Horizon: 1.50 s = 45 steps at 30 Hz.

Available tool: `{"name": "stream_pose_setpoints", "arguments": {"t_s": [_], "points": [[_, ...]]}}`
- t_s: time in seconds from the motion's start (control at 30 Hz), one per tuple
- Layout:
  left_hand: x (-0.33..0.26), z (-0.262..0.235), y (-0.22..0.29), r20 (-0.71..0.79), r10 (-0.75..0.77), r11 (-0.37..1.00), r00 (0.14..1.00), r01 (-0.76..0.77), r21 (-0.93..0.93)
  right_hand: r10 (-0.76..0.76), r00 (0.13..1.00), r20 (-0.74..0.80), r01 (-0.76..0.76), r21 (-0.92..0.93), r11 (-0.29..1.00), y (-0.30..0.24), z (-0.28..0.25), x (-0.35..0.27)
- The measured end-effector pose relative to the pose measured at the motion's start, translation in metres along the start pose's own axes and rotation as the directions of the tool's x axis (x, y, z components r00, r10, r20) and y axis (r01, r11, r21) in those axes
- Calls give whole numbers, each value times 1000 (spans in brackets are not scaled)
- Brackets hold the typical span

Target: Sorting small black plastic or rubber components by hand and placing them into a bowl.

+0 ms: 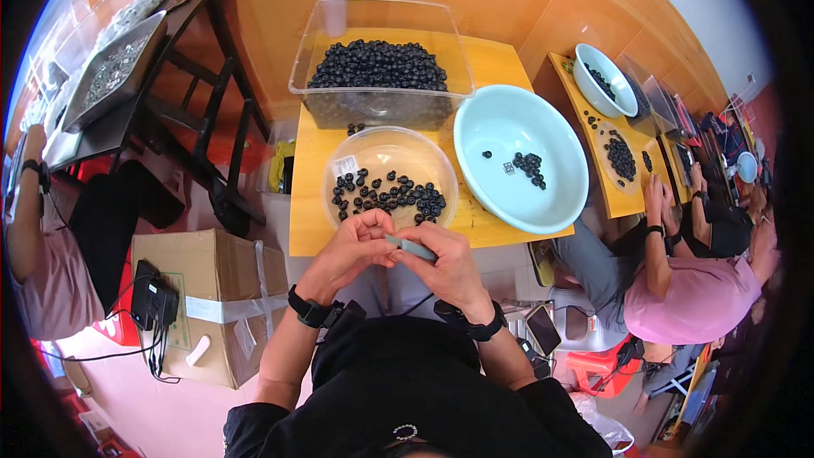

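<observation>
Both my hands meet in front of the near edge of a yellow table. My right hand is closed around a slim grey-green handheld tool, its tip pointing at my left fingertips. My left hand is pinched at that tip; whatever it holds is hidden by the fingers. Just beyond my hands lies a round clear shallow tray with several small round black parts spread in its near half. To its right stands a light blue basin holding a small cluster of the same black parts.
A clear plastic bin heaped with black parts stands at the back of the table, a pink bottle behind it. Left is a cardboard box and a dark stand. People in pink work at both sides; another blue basin sits right.
</observation>
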<state>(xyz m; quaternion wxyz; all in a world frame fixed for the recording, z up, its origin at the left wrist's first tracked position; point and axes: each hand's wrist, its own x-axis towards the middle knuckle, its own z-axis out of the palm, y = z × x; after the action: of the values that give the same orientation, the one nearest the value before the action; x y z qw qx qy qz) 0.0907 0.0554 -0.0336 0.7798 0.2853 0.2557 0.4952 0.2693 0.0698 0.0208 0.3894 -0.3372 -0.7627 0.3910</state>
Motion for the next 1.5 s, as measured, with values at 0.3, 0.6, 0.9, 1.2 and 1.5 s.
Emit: {"name": "stream_pose_setpoints", "arguments": {"t_s": [0.3, 0.6, 0.9, 1.2, 1.5], "points": [[6, 1, 34, -120, 50, 999, 991, -50, 6, -54, 886, -460, -113, -328, 938, 34, -74, 8], [-4, -34, 71, -172, 324, 895, 930, -360, -263, 108, 955, 276, -23, -294, 955, 40, -31, -52], [-10, -37, 82, -170, 351, 848, 921, -390, -358, 354, 613, 706, 6, -453, 892, 117, 16, -111], [-6, -47, 70, -306, 393, 884, 867, -448, -135, 608, 669, 428, -469, -390, 792, 81, -64, -81], [11, -13, 52, -314, 365, 876, 876, -438, -201, 198, 915, 352, -215, 11, 976, 21, -3, -48]]}}
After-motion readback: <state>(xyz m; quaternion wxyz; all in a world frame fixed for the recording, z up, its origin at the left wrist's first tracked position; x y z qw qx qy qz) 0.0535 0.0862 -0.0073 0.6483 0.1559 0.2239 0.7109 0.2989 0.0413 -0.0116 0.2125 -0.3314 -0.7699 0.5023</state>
